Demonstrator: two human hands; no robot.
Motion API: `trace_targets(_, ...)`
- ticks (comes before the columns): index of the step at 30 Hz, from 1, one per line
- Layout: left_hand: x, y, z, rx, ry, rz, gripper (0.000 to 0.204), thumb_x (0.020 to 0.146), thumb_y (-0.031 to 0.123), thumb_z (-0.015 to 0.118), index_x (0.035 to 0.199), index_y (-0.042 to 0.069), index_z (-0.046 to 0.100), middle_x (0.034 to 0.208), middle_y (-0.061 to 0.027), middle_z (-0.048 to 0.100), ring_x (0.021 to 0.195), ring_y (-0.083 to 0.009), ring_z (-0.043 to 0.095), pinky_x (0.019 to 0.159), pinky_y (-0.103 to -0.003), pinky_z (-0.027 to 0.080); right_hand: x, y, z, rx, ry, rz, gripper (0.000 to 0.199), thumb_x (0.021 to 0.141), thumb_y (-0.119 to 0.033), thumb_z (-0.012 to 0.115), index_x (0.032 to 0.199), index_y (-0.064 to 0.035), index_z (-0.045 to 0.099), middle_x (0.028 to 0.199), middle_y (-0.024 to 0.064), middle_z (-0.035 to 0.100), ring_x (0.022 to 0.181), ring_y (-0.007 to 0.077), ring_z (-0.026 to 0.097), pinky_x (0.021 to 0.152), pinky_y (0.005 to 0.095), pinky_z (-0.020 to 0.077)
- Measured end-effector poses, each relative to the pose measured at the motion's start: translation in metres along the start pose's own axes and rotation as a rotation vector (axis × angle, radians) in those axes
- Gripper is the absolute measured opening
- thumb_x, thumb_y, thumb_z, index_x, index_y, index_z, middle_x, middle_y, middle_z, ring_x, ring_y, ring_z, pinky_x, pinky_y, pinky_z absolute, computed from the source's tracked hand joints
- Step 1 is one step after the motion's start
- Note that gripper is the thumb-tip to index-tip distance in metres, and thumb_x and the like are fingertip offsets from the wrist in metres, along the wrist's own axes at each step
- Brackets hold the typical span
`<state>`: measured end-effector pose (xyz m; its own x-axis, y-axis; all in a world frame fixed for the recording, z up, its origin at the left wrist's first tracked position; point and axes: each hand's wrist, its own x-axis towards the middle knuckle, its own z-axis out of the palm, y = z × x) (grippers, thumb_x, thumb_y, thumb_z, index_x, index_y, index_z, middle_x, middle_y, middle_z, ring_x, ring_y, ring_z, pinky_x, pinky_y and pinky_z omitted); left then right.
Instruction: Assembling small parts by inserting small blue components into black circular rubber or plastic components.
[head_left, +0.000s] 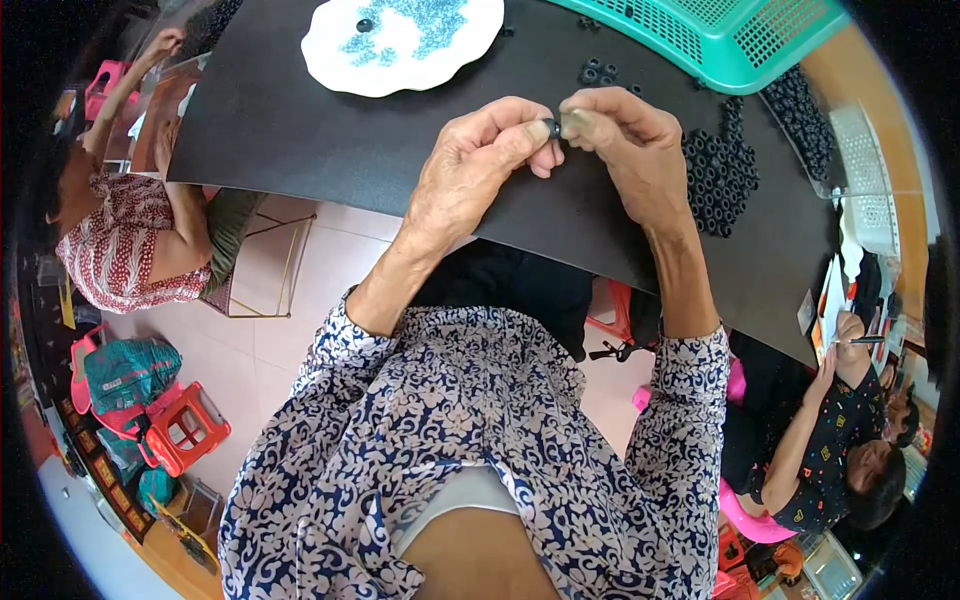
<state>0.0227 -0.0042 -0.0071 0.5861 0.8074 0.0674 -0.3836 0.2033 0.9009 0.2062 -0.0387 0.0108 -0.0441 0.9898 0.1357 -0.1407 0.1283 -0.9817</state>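
Note:
Above the dark table (330, 135), my left hand (478, 150) pinches a small black ring-shaped part (553, 128) between thumb and fingers. Right beside it, my right hand (632, 140) is closed, its thumb and fingertips pressed together against the part's right side. Whatever those right fingertips hold is too small and blurred to make out. To the right of that hand lies a pile of similar black rings (712, 190), partly hidden by the hand. A white wavy-rimmed plate (325, 65) at the far side bears many tiny blue-teal pieces and one black ring (364, 26).
A green plastic basket (725, 65) stands at the far right, with a few loose black rings (598, 72) near it. More black parts fill a container (800, 125) beside a white basket (868, 190). One person (150, 240) sits at left, another (825, 450) at right. Red stools (187, 430) stand lower left.

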Motion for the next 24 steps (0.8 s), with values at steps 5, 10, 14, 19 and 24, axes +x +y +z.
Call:
trace_targets(5, 0.003, 0.0, 0.003, 0.026, 0.029, -0.066, 0.022, 0.096, 0.014, 0.053, 0.103, -0.005, 0.062, 0.084, -0.0055, 0.063, 0.079, -0.0101, 0.057, 0.077, -0.023, 0.047, -0.001, -0.002, 0.003, -0.065, -0.045, -0.039, 0.013, 0.086, 0.005, 0.063, 0.098, 0.004, 0.065, 0.087, 0.0054, 0.066, 0.08, 0.0111, 0.064, 0.075, 0.0227, 0.0508)
trace_targets(10, -0.002, 0.0, 0.005, 0.08, 0.076, -0.071, 0.021, 0.095, 0.012, 0.054, 0.102, -0.005, 0.062, 0.084, -0.0037, 0.062, 0.077, -0.0089, 0.057, 0.074, -0.022, 0.046, -0.01, 0.001, 0.008, -0.215, 0.004, -0.057, 0.011, 0.087, 0.007, 0.061, 0.098, 0.0072, 0.062, 0.087, 0.009, 0.066, 0.077, 0.0142, 0.063, 0.073, 0.0252, 0.0518)
trace_targets(14, -0.003, -0.002, 0.003, 0.103, 0.16, -0.137, 0.019, 0.095, 0.013, 0.055, 0.1, -0.004, 0.063, 0.083, -0.0029, 0.062, 0.076, -0.0081, 0.056, 0.073, -0.021, 0.046, -0.031, -0.019, 0.013, -0.483, -0.031, -0.163, 0.011, 0.081, 0.001, 0.069, 0.092, 0.0014, 0.067, 0.077, 0.0043, 0.066, 0.072, 0.0069, 0.06, 0.067, 0.0206, 0.0474)
trace_targets(19, -0.001, -0.005, 0.002, 0.111, 0.063, -0.036, 0.017, 0.095, 0.012, 0.054, 0.097, -0.002, 0.063, 0.084, -0.004, 0.062, 0.077, -0.009, 0.057, 0.076, -0.024, 0.047, -0.036, -0.032, -0.028, -0.638, 0.227, -0.066, 0.009, 0.084, -0.002, 0.065, 0.092, 0.001, 0.067, 0.082, -0.0015, 0.064, 0.074, 0.0046, 0.056, 0.068, 0.0191, 0.0456)
trace_targets(24, -0.002, -0.004, 0.002, 0.131, 0.049, -0.061, 0.018, 0.095, 0.013, 0.054, 0.097, -0.002, 0.063, 0.083, -0.0045, 0.062, 0.079, -0.0096, 0.058, 0.079, -0.024, 0.047, -0.012, -0.035, -0.095, -0.928, 0.363, -0.099, 0.013, 0.089, -0.01, 0.064, 0.096, 0.0002, 0.068, 0.077, -0.0061, 0.059, 0.07, 0.0007, 0.05, 0.063, 0.0167, 0.041)
